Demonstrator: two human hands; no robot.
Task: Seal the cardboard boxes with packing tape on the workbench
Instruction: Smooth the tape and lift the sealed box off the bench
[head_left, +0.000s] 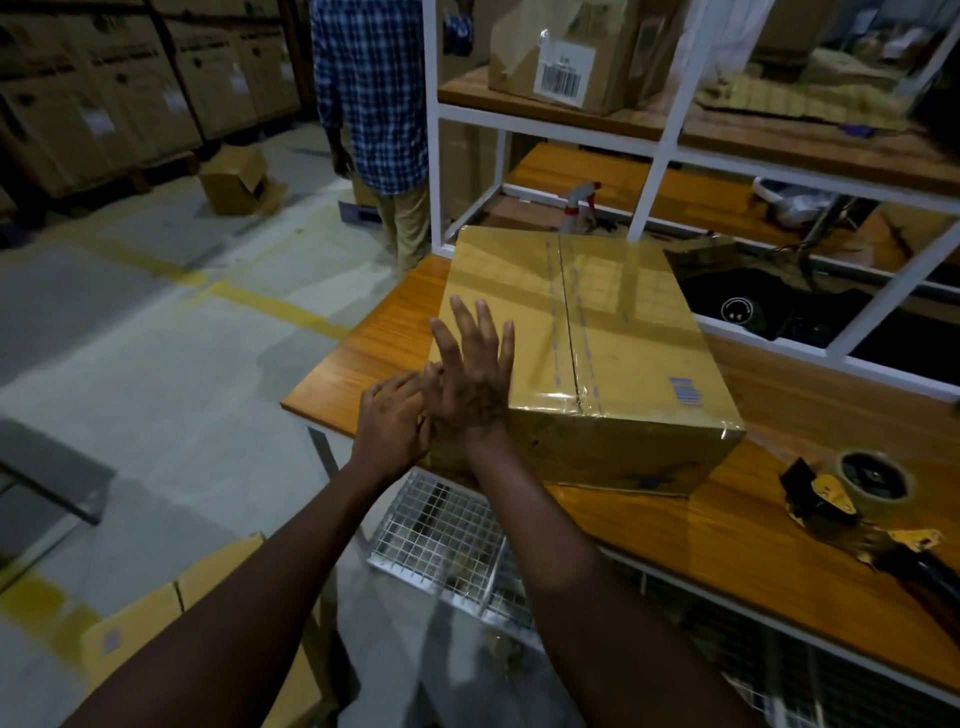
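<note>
At workbench edge, beside taped cardboard box: right hand splayed, empty; left hand loosely bent, touching it; tape dispenser well apart.

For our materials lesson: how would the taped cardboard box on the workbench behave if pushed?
The cardboard box probably slides rather than tips, being broad and low. Its glossy tape likely feels slippery. Flat, sealed flaps suggest it stays stiff.

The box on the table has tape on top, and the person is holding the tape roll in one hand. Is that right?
Not quite. The box does have tape along its top seam, but the tape roll is in neither hand. It lies on the workbench right of the box, away from the left hand and right hand. The head view shows it.
</note>
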